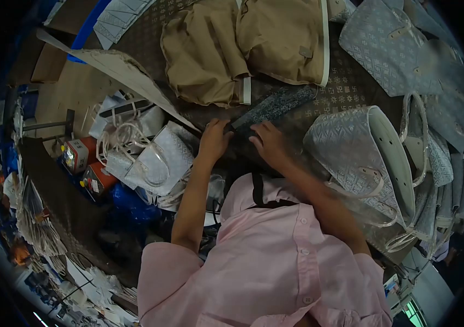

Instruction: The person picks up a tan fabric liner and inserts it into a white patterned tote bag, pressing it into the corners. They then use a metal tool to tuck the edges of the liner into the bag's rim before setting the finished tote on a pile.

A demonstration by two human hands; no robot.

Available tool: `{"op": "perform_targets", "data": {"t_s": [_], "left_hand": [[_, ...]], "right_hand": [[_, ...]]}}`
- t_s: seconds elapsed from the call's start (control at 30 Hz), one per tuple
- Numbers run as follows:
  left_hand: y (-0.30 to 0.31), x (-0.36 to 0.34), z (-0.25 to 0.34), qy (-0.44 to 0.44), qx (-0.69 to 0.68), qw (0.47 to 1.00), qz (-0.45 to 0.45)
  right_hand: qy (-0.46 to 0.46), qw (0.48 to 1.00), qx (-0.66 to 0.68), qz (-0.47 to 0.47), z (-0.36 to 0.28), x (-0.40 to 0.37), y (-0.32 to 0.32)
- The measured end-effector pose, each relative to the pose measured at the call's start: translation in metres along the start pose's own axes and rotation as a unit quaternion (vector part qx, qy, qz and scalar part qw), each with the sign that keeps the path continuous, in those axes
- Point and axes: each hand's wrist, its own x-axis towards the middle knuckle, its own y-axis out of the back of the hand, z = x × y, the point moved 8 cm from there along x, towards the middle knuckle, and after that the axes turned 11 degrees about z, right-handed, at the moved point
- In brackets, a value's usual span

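A dark speckled strip (281, 105) lies slantwise on the brown patterned tabletop in front of me. At its near end is my left hand (215, 140), with fingers and thumb closed about the strip's dark tip. My right hand (269, 143) is just to the right of that end, its fingers apart and nothing visible in it. Beyond the strip lie two tan fabric bag pieces (202, 54) (281, 41), one with a small tag and a white edge.
At right stands a silver patterned handbag (346, 147) with clear handles; more silver pieces (387, 46) are piled behind it. On my left are several small silver bags (158, 161), orange-red cans (79, 152), a raised pale sheet edge (117, 62) and a blue bin rim (87, 27).
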Motion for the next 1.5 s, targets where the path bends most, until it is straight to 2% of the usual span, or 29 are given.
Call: {"op": "perform_targets", "data": {"t_s": [0.07, 0.13, 0.17, 0.27, 0.33, 0.4, 0.47, 0.5, 0.53, 0.57, 0.63, 0.73, 0.77, 0.8, 0.87, 0.9, 0.97, 1.03, 1.1, 1.17, 1.23, 1.27, 1.33, 1.37, 1.4, 1.47, 1.5], "left_hand": [[-0.003, 0.002, -0.005, 0.018, -0.029, 0.999, -0.027], [-0.011, 0.006, -0.010, 0.080, -0.177, 0.979, -0.062], [-0.013, 0.007, -0.012, 0.082, -0.179, 0.978, -0.062], [-0.017, 0.006, -0.017, 0.080, -0.182, 0.978, -0.060], [-0.022, 0.002, -0.022, 0.166, -0.287, 0.937, -0.111], [-0.023, 0.003, -0.023, 0.150, -0.275, 0.943, -0.111], [-0.025, 0.006, -0.023, 0.129, -0.260, 0.951, -0.108], [-0.021, 0.007, -0.025, 0.116, -0.240, 0.961, -0.074], [-0.014, 0.008, -0.027, 0.104, -0.218, 0.970, -0.039], [-0.010, 0.009, -0.029, 0.099, -0.218, 0.970, -0.041], [-0.003, 0.009, -0.037, 0.117, -0.188, 0.973, -0.067], [0.004, 0.011, -0.043, 0.120, -0.155, 0.978, -0.068], [0.006, 0.012, -0.040, 0.105, -0.154, 0.980, -0.073], [0.010, 0.015, -0.037, 0.086, -0.136, 0.986, -0.052], [0.017, 0.020, -0.029, 0.077, -0.129, 0.988, -0.034], [0.019, 0.023, -0.026, 0.086, -0.138, 0.986, -0.039], [0.022, 0.028, -0.019, 0.093, -0.198, 0.975, -0.047], [0.025, 0.030, -0.011, 0.079, -0.177, 0.980, -0.048], [0.021, 0.027, 0.006, 0.063, -0.166, 0.980, -0.088], [0.021, 0.028, 0.016, 0.061, -0.133, 0.986, -0.076], [0.018, 0.028, 0.007, 0.101, -0.265, 0.957, -0.062], [0.021, 0.024, 0.027, 0.075, -0.263, 0.960, -0.065], [0.025, 0.017, 0.036, 0.062, -0.284, 0.956, -0.044], [0.032, 0.017, 0.035, 0.059, -0.311, 0.948, -0.027], [0.037, 0.016, 0.019, 0.110, -0.275, 0.954, -0.053], [0.062, 0.003, 0.004, 0.106, -0.261, 0.959, -0.014], [0.071, -0.001, -0.003, 0.113, -0.247, 0.962, 0.011]], "right_hand": [[0.030, 0.998, -0.054, -0.004, -0.005, 0.013, -0.018], [0.041, 0.994, -0.099, -0.022, -0.007, 0.023, -0.033], [0.053, 0.987, -0.145, -0.038, -0.006, 0.027, -0.040], [0.026, 0.983, -0.163, -0.079, 0.010, 0.036, -0.052], [0.024, 0.981, -0.174, -0.083, 0.009, 0.037, -0.053], [0.018, 0.978, -0.188, -0.084, 0.010, 0.035, -0.053], [0.035, 0.987, -0.153, -0.036, 0.002, 0.042, -0.044], [0.033, 0.987, -0.156, -0.031, -0.002, 0.044, -0.035], [0.034, 0.987, -0.155, 0.009, -0.008, 0.044, -0.015], [0.036, 0.986, -0.154, 0.048, -0.022, 0.047, 0.010], [0.144, 0.961, -0.154, 0.177, -0.069, 0.040, 0.085], [0.044, 0.943, -0.143, 0.297, -0.099, 0.000, 0.199], [-0.006, 0.934, -0.133, 0.333, -0.097, -0.017, 0.228], [-0.010, 0.927, -0.139, 0.349, -0.095, -0.032, 0.244], [-0.067, 0.867, -0.005, 0.494, -0.078, -0.075, 0.291], [-0.068, 0.854, -0.015, 0.515, -0.074, -0.088, 0.306], [-0.011, 0.822, 0.038, 0.568, -0.069, -0.115, 0.339], [0.018, 0.792, 0.040, 0.609, -0.070, -0.132, 0.367], [0.044, 0.794, 0.037, 0.606, -0.069, -0.137, 0.387], [0.053, 0.777, 0.060, 0.624, -0.064, -0.137, 0.406], [0.036, 0.797, 0.060, 0.599, -0.057, -0.124, 0.426], [0.041, 0.790, 0.067, 0.608, -0.056, -0.118, 0.443], [-0.013, 0.785, 0.029, 0.619, -0.052, -0.106, 0.468], [-0.008, 0.783, 0.040, 0.621, -0.058, -0.103, 0.467], [0.000, 0.780, 0.045, 0.624, -0.045, -0.099, 0.486], [0.023, 0.776, 0.050, 0.629, -0.016, -0.100, 0.529], [0.031, 0.775, 0.051, 0.629, -0.025, -0.090, 0.531]]}}
